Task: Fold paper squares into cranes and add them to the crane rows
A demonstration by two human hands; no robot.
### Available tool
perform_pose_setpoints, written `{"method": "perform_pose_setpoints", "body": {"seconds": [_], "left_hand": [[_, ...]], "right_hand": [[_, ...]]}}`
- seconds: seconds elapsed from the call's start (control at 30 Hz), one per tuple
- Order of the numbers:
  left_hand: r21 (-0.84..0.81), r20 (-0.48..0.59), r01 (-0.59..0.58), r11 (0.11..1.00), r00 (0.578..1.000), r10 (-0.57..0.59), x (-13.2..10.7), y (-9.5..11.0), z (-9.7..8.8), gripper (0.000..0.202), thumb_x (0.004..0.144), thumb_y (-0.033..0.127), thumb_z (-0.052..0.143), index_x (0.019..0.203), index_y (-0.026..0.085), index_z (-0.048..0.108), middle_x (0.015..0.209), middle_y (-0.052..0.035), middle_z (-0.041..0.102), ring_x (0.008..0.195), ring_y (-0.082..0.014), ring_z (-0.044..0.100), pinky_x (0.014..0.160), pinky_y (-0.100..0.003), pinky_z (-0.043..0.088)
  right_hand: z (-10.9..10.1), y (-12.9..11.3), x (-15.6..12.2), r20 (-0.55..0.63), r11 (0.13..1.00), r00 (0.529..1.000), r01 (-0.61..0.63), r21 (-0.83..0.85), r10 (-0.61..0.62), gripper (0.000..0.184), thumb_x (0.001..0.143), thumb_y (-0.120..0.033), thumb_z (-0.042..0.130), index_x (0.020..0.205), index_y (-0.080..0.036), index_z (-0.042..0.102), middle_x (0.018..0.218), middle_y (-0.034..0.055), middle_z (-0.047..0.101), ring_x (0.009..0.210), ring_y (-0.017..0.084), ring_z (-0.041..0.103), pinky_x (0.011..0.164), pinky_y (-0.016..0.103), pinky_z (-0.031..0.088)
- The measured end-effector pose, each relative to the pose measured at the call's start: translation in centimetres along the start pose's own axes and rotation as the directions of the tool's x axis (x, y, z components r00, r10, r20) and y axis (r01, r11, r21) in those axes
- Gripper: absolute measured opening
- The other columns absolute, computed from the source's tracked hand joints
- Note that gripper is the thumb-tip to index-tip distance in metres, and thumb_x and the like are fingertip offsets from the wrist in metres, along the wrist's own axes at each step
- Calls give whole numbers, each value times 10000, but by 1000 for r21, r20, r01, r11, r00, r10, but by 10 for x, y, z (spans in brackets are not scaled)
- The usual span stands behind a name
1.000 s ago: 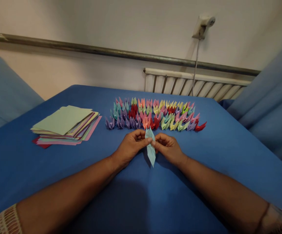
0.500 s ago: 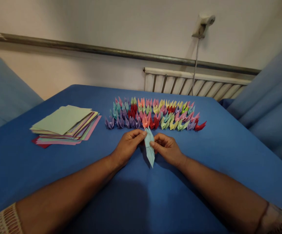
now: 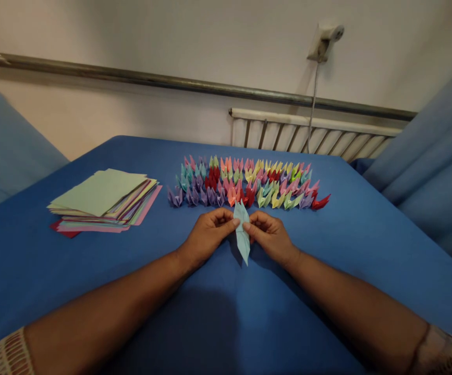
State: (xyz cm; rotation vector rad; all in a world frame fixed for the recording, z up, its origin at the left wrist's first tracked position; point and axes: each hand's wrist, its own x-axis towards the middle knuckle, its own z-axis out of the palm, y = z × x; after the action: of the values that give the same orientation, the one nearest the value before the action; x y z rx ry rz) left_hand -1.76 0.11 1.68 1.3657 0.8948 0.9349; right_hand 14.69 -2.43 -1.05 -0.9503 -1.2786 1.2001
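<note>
A light blue piece of folded origami paper is held just above the blue table, its single point toward me and its split, pointed end away from me. My left hand pinches its left edge between thumb and fingers. On the opposite edge, my right hand grips it the same way, with the thumb on top. Both thumbs lie close together near the middle of the paper. Just beyond my hands stand rows of folded paper cranes in many colours; the paper hides a little of the front row.
A stack of square coloured sheets, pale green on top, lies at the left of the blue-covered table. Behind are a metal rail, a radiator and a wall socket with a cord. Blue curtains hang at both sides.
The folded paper has shifted slightly right and away from me. My left thumb has slid lower along its edge, and my right hand has moved a little up the paper.
</note>
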Motion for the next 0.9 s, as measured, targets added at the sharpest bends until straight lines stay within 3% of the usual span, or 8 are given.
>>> {"method": "perform_pose_setpoints", "body": {"seconds": [0.2, 0.47, 0.73, 0.9], "left_hand": [[-9, 22, 32, 999, 999, -31, 1, 0, -1, 179, 777, 321, 691, 749, 148, 652, 676, 18, 604, 624, -106, 522, 641, -246, 417], [39, 81, 6, 999, 997, -9, 1, -2, 1, 195, 764, 322, 686, 727, 146, 609, 669, 34, 571, 627, -101, 504, 626, -237, 414], [-16, 93, 9, 1000, 996, -8, 1, -5, 2, 182, 754, 296, 719, 811, 152, 624, 735, 18, 614, 680, -106, 563, 677, -247, 458], [-102, 3, 26, 994, 1000, -26, 2, -5, 3, 294, 653, 222, 789, 828, 169, 559, 766, 29, 628, 711, -102, 601, 723, -249, 480]], "right_hand": [[-2, -1, 0, 39, 999, 998, -42, -33, 43, 343, 800, -507, 672, 695, -192, 586, 555, -40, 569, 469, 92, 511, 483, 224, 415], [-3, -7, -2, -3, 984, 999, -53, -168, 53, 387, 857, -454, 574, 577, -191, 529, 458, -44, 524, 416, 84, 476, 463, 216, 374], [-2, -7, -1, -50, 988, 998, -37, -148, 30, 412, 866, -504, 561, 593, -197, 528, 447, -46, 520, 397, 89, 470, 430, 218, 369], [-2, -5, 1, -55, 997, 998, -39, -70, 35, 417, 846, -552, 583, 635, -193, 556, 475, -42, 543, 423, 93, 501, 445, 221, 403]]}}
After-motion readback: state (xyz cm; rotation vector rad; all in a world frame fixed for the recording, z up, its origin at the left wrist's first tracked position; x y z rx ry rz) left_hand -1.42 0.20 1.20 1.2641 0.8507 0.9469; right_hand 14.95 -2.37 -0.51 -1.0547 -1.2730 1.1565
